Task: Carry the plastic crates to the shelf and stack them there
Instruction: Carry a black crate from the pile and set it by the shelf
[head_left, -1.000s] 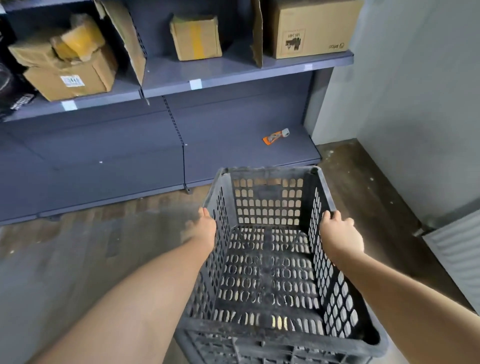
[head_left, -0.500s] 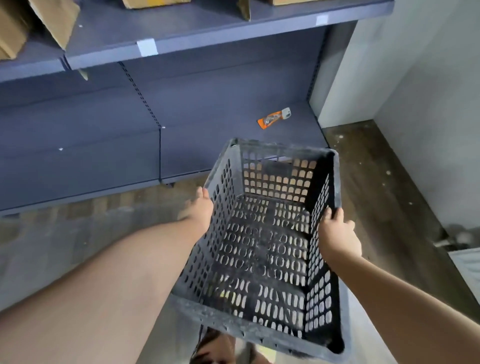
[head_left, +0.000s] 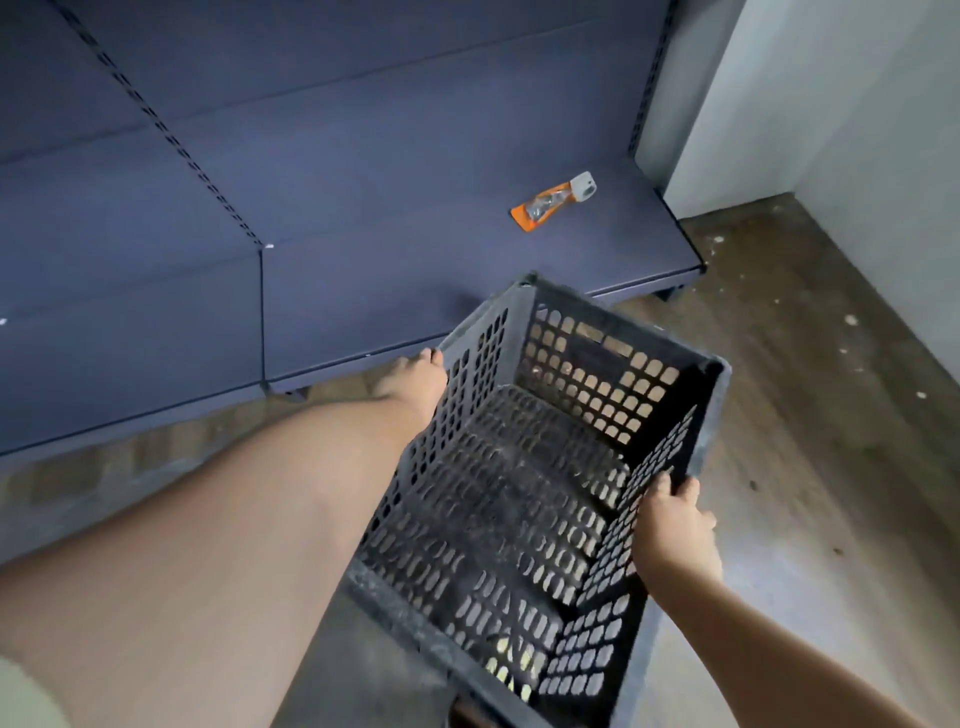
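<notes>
I hold a dark grey perforated plastic crate (head_left: 524, 493), empty, turned at an angle with its far corner over the front edge of the bottom shelf (head_left: 415, 291). My left hand (head_left: 415, 379) grips the crate's left wall from outside. My right hand (head_left: 672, 525) grips the top of the right wall, fingers curled over the rim. The blue-grey shelf board lies low, just above the floor, directly beyond the crate.
A small orange and white packet (head_left: 553, 202) lies on the shelf board to the right of its middle. A white wall (head_left: 857, 130) closes the right side. Brown wood-look floor (head_left: 810, 395) runs between shelf and wall.
My view has dropped and moved closer; the upper shelf with boxes has left the frame. The crate has swung clockwise and come nearer the bottom shelf's front edge.
</notes>
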